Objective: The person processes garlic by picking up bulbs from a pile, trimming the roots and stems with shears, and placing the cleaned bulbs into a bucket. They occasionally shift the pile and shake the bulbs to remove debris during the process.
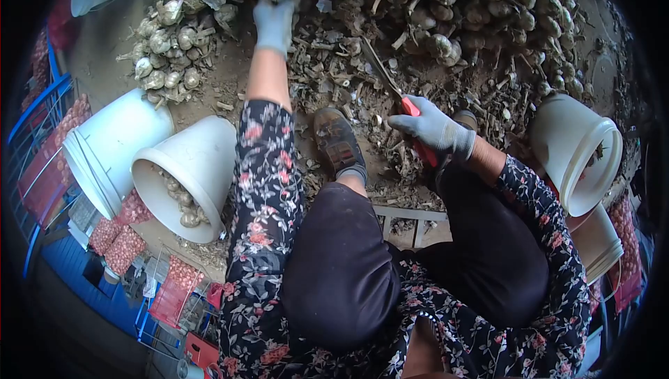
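My left hand (275, 22), in a pale grey glove, reaches forward to the near edge of the large garlic heap (446, 9). Its fingertips are blurred and merge with the dark bulbs, so I cannot make out what they hold. A smaller cluster of garlic bulbs (174, 37) with trimmed stems lies left of that hand. My right hand (437, 129), also gloved, is wrapped round the red handles of a pair of shears (382, 65). The long metal blades point up and left over cut stems and loose skins (334, 65).
On the left, a tipped white bucket (202, 163) has garlic inside, beside another white bucket (115, 149). More buckets (571, 149) lie at right. Red mesh sacks (178, 285) stand behind at lower left. My shoe (338, 142) rests among the scraps.
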`<state>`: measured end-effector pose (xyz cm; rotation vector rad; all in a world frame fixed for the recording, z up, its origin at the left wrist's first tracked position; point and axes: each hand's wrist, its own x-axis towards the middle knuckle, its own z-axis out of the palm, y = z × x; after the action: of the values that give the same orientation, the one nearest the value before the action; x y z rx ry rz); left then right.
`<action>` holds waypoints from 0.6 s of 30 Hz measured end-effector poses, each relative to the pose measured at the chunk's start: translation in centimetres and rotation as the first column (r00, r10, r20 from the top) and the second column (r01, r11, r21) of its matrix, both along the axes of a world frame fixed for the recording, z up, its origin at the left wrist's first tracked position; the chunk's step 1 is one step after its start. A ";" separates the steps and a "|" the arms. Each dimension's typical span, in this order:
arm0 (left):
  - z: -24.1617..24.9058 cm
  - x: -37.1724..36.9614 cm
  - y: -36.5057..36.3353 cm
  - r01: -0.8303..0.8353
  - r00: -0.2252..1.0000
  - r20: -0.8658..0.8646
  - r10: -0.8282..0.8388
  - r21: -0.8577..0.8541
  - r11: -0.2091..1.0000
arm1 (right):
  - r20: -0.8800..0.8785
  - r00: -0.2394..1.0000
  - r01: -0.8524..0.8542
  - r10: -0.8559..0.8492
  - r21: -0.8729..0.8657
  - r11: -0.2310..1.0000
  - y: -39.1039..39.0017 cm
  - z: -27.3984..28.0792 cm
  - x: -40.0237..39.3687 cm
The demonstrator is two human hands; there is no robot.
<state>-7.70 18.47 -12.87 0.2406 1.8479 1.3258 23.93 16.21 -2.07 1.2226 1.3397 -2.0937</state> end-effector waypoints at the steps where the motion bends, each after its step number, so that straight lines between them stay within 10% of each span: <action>1: 0.3 0.0 -0.7 0.002 1.000 -0.005 -0.002 0.004 1.000 | 0.043 0.998 -0.060 0.055 0.132 0.989 0.4 0.1 -0.1; 13: 7.9 4.7 -7.5 -0.142 0.779 0.569 -0.263 0.569 0.810 | 0.041 0.951 -0.219 0.308 0.791 0.572 2.0 1.1 -2.5; 18: 8.3 7.8 -8.9 -0.044 0.954 0.264 -0.141 0.589 0.807 | 0.031 0.934 -0.207 0.357 0.860 0.467 0.7 2.1 -4.0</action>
<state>0.07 9.57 -4.56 0.3867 1.1268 1.7705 19.96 16.94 0.02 1.0007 2.6320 -1.2436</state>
